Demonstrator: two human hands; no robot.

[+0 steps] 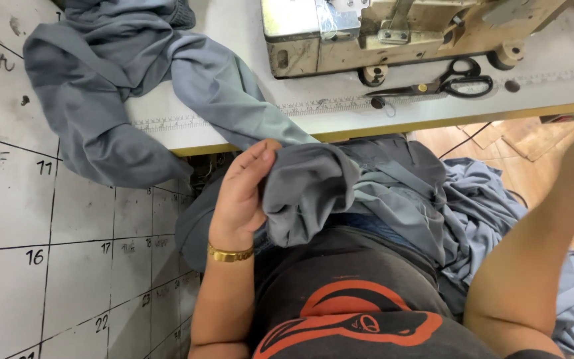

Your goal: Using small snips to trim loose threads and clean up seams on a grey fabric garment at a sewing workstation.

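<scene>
My left hand, with a gold bracelet on the wrist, grips a fold of grey-blue fabric bunched in my lap, just below the table's front edge. More of the same cloth drapes over the left end of the white sewing table and hangs down. My right forearm stretches out to the right; its hand is out of the frame. A heap of the fabric lies under that arm.
A beige sewing machine stands at the back of the table, with black-handled scissors beside it. A white board ruled into numbered squares fills the left side. Wooden floor shows at right.
</scene>
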